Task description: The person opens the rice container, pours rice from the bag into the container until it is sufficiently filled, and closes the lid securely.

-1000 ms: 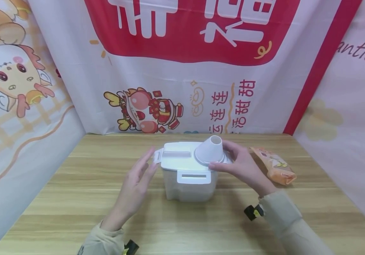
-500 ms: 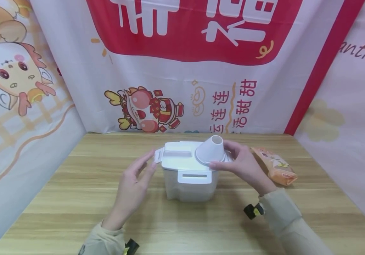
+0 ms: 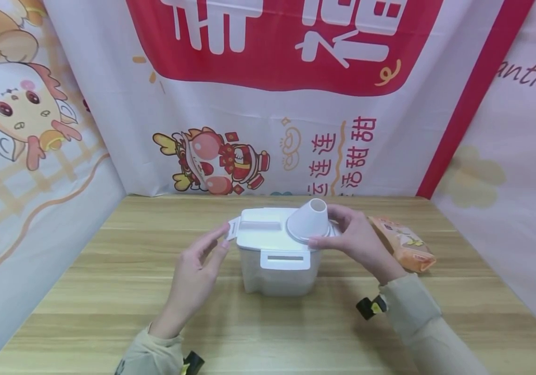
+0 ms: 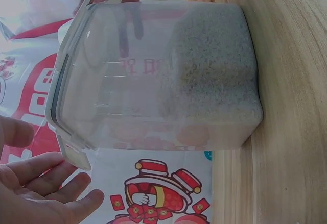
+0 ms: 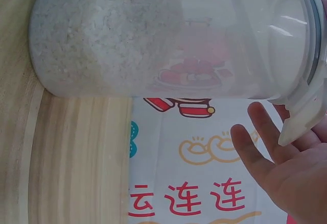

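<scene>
A clear storage container [image 3: 277, 276] partly filled with white rice [image 5: 112, 35] stands on the table. Its white lid [image 3: 260, 239] carries a white cone-shaped cup [image 3: 309, 224] at the right end. The latches on the left [image 3: 233, 229] and front [image 3: 285, 259] stick outward, unfastened. My left hand [image 3: 195, 271] reaches to the left latch, fingertips at its outer edge and fingers loosely bent. My right hand [image 3: 357, 242] grips the right end of the lid, thumb at the front beside the cone and fingers behind. In the right wrist view, some of its fingers spread below the right latch [image 5: 306, 112].
An orange food packet [image 3: 404, 245] lies on the wooden table [image 3: 123, 291] to the right, behind the right forearm. Printed cloth [image 3: 268, 109] hangs along the back and both sides of the table.
The left fingertips have shifted slightly and now lie right at the left latch. The right hand and container hold almost the same place.
</scene>
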`<state>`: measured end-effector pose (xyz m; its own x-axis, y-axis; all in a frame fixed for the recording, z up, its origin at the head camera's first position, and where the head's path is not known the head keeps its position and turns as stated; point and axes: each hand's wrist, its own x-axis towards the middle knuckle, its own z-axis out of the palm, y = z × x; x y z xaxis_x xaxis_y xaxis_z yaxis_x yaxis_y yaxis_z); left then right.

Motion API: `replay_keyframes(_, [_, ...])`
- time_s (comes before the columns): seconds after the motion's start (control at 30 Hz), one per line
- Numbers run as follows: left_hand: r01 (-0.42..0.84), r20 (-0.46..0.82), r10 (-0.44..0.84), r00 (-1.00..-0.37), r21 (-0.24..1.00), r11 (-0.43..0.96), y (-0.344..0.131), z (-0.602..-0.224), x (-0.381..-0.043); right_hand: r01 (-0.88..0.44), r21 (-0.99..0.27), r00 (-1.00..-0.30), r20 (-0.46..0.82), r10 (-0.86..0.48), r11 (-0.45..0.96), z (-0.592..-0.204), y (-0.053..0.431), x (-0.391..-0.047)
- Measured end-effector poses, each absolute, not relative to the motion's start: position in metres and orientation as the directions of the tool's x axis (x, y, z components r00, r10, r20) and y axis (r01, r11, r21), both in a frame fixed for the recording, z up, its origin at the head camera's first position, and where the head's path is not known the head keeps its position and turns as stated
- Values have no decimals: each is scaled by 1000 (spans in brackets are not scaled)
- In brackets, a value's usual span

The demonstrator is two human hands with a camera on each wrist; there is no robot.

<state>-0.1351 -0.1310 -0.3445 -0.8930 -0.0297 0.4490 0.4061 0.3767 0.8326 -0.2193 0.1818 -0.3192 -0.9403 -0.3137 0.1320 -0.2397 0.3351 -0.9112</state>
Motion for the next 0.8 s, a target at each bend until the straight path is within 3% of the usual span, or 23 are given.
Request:
replay_keyframes(0.4, [374, 416, -34, -909, 848, 377, -131, -343, -133, -241, -930, -916, 124, -381, 279, -316, 189, -223])
replay_keyframes(0.8, [417, 450, -6, -893, 833, 362, -129, -350, -136, -228, -951, -905, 126, -407, 211, -317, 188, -223])
